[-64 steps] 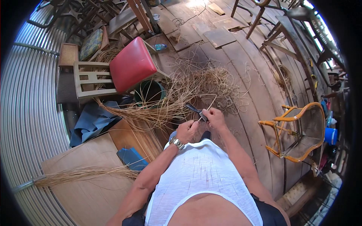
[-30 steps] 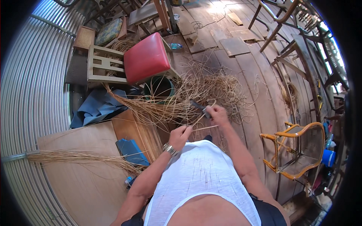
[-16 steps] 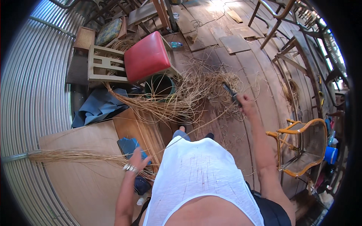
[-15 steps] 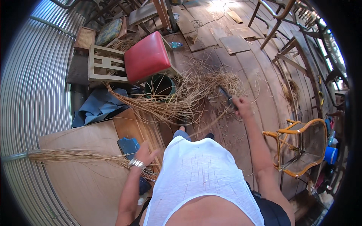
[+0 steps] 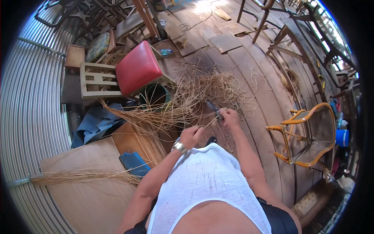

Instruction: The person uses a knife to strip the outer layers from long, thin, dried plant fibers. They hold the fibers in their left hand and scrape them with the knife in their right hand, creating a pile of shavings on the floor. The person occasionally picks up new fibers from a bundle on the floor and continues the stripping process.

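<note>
My left hand (image 5: 191,136), a metal-banded watch (image 5: 180,147) on its wrist, is closed on the end of a thin pale cane strip (image 5: 210,122). The strip runs from its fingers up to my right hand (image 5: 230,118). That hand is closed around a dark knife (image 5: 211,106), whose blade points away and to the left. Where the strip meets the knife is partly hidden by my fingers. Just beyond both hands, a tangle of loose cane strips (image 5: 218,84) and curled shavings covers the floorboards. A long bundle of cane (image 5: 156,116) trails left from it.
A red-seated chair (image 5: 138,68) lies tipped by a dark green bucket (image 5: 156,95). Another cane bundle (image 5: 85,176) rests across a plywood sheet (image 5: 85,199) near the corrugated wall. To my right stands a rattan chair frame (image 5: 307,134). Loose boards (image 5: 224,43) lie farther off.
My left hand, open before, has come up and right and closed on the cane strip. The right hand has drawn back left with the knife, so both hands are closer together.
</note>
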Tool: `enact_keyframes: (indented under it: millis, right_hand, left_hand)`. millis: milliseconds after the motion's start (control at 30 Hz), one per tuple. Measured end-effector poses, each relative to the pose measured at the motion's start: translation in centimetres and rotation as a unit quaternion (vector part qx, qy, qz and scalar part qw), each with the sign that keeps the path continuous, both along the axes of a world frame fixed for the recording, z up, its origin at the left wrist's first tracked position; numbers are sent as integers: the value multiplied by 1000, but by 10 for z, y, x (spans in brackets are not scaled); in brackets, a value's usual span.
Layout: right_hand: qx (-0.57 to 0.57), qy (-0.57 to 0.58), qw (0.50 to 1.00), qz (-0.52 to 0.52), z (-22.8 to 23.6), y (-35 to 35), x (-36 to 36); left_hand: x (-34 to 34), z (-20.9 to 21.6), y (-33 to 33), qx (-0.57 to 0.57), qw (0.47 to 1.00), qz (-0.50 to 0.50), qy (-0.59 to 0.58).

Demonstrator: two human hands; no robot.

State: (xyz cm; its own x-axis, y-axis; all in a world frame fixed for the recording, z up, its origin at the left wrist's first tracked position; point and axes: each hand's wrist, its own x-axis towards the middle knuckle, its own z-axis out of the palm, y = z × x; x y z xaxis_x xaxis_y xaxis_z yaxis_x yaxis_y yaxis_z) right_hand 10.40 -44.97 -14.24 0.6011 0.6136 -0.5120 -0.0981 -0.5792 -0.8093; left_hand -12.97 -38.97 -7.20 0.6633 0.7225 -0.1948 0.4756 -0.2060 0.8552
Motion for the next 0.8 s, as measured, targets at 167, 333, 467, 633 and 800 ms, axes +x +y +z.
enact_keyframes:
  millis: [167, 333, 467, 633, 800]
  right_hand:
    - [-20, -43, 993, -107, 13, -25, 133]
    - [-38, -108, 992, -48, 10, -13, 115]
    - [-24, -208, 976, 55, -11, -7, 46]
    - [3, -120, 988, 95, 26, 3, -28]
    - [-37, -56, 997, 49, 25, -4, -37]
  left_hand:
    - [-161, 69, -5, -52, 990, -19, 131]
    - [-296, -16, -2, 11, 915, -16, 402]
    - [-174, -18, 10, 22, 954, 21, 297]
    - [1, -20, 2, -186, 981, 4, 49]
    - [52, -45, 0, -101, 992, -14, 68]
